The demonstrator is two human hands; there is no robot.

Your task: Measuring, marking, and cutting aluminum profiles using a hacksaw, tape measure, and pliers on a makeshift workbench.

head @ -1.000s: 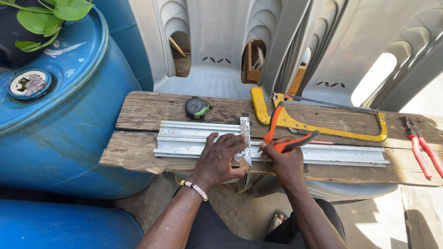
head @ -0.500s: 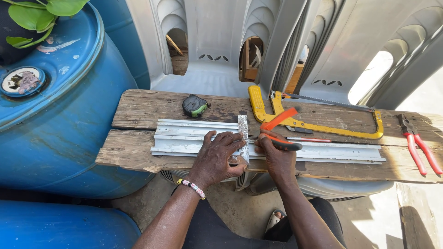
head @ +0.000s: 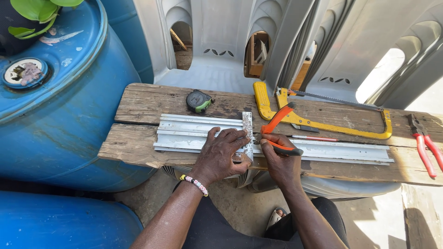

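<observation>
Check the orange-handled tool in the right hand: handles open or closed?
Open: the orange-handled tool's two handles spread apart in a V above the right hand.

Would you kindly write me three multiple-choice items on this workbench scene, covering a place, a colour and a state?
1. Where does the tape measure lie?
A. On the wooden plank, beyond the aluminium rail
B. On the blue drum
C. In the right hand

2. What colour is the hacksaw frame?
A. Green
B. Yellow
C. White

3. What is the left hand doing?
A. Hanging free
B. Lifting the pliers
C. Pressing a metal square onto the rail

Answers: 1 A, it sits on the plank's far side. 2 B, the frame is plainly yellow. 3 C, the fingers lie flat on the square, while the right hand holds an orange-handled tool.
</observation>
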